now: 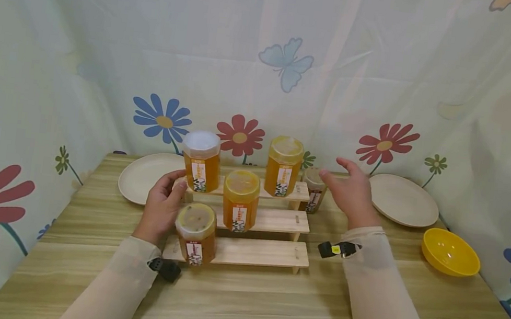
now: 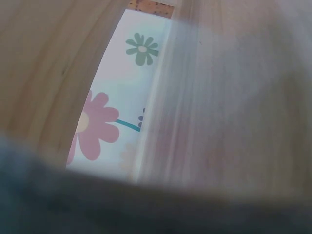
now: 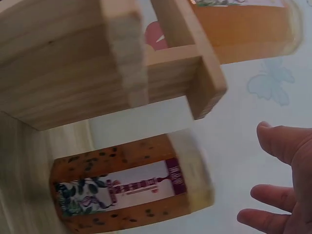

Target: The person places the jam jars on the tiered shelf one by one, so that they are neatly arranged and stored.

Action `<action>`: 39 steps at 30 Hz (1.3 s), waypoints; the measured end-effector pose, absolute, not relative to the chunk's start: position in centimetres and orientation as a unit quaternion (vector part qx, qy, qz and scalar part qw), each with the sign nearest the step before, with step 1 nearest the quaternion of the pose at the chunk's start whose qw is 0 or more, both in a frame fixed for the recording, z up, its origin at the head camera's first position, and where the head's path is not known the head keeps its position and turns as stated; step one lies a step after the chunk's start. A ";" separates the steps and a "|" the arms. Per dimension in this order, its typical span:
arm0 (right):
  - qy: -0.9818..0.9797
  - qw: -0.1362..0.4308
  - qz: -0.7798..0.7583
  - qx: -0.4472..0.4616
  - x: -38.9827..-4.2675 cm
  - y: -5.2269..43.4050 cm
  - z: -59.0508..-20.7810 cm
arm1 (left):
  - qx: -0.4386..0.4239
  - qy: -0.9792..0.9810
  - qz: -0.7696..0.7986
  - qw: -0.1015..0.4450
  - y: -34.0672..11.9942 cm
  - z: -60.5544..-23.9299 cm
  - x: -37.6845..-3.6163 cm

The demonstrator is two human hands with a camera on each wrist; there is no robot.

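A three-step wooden rack [image 1: 268, 253] stands mid-table. Its top step carries a white-lidded honey jar [image 1: 201, 161] and a yellow-lidded one [image 1: 284, 166]. Another jar [image 1: 240, 200] is on the middle step, and a seeded jar [image 1: 196, 234] is at the left end of the lowest step. My left hand [image 1: 162, 204] sits just left of that seeded jar, fingers loosely curled, gripping nothing that I can see. A brown seeded jar [image 1: 313, 189] [image 3: 131, 187] stands on the table at the rack's right end. My right hand [image 1: 344, 188] [image 3: 282, 185] hovers beside it with fingers spread, not touching. The left wrist view is only blurred wood and curtain.
Pale plates lie at the back left [image 1: 145, 176] and back right [image 1: 402, 200]. A yellow bowl [image 1: 450, 252] sits near the right edge. A flowered curtain [image 1: 266, 66] closes in the back and both sides. Bare wooden tabletop [image 1: 248, 306] lies in front of the rack.
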State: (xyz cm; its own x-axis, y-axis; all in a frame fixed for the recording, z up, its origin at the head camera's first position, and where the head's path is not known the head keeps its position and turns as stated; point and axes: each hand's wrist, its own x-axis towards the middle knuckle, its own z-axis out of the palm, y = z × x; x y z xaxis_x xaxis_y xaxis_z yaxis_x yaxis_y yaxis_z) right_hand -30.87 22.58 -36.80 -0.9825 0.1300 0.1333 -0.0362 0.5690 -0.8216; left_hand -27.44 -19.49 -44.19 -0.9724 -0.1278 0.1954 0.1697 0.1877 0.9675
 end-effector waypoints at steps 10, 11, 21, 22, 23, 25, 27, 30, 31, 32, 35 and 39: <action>-0.900 0.031 0.435 0.000 -32.5 22.8 -39.3 | -0.007 -0.762 -0.638 0.113 -19.5 -44.3 -27.5; -0.902 0.027 0.432 0.003 -32.5 22.8 -39.5 | -0.008 -0.761 -0.639 0.112 -19.5 -44.2 -27.5; -0.899 0.032 0.436 0.018 -33.0 22.3 -40.6 | -0.006 -0.760 -0.639 0.118 -19.5 -44.3 -27.5; -0.899 0.034 0.436 0.018 -33.1 22.3 -40.7 | -0.006 -0.761 -0.638 0.118 -19.5 -44.3 -27.5; -0.898 0.037 0.437 0.018 -33.1 22.3 -40.8 | -0.005 -0.762 -0.637 0.118 -19.5 -44.3 -27.5; -0.895 0.040 0.443 0.018 -33.2 22.2 -41.0 | -0.005 -0.762 -0.637 0.118 -19.5 -44.3 -27.6; -0.892 0.043 0.449 0.017 -33.2 22.1 -41.0 | -0.006 -0.760 -0.639 0.118 -19.5 -44.3 -27.6; -0.887 0.044 0.459 0.010 -33.1 22.0 -41.0 | -0.007 -0.761 -0.638 0.118 -19.5 -44.3 -27.6; -0.887 0.044 0.461 0.008 -33.0 22.0 -40.9 | -0.007 -0.762 -0.637 0.119 -19.5 -44.3 -27.6; -0.886 0.043 0.461 0.006 -33.0 22.0 -40.9 | -0.008 -0.762 -0.637 0.120 -19.5 -44.3 -27.5; -0.892 0.040 0.450 -0.002 -32.9 22.2 -40.6 | -0.009 -0.762 -0.636 0.123 -19.6 -44.3 -27.5; -0.899 0.023 0.437 -0.014 -33.0 22.7 -40.4 | -0.010 -0.761 -0.637 0.123 -19.6 -44.4 -27.6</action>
State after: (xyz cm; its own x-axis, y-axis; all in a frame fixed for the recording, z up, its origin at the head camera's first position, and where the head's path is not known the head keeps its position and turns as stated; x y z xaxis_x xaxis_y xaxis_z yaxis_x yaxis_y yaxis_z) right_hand -32.99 22.68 -40.36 -0.9986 0.0452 0.0287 0.0053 0.6170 -0.7869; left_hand -27.63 -19.59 -44.38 -0.9693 -0.1420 0.2005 0.1723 0.1891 0.9667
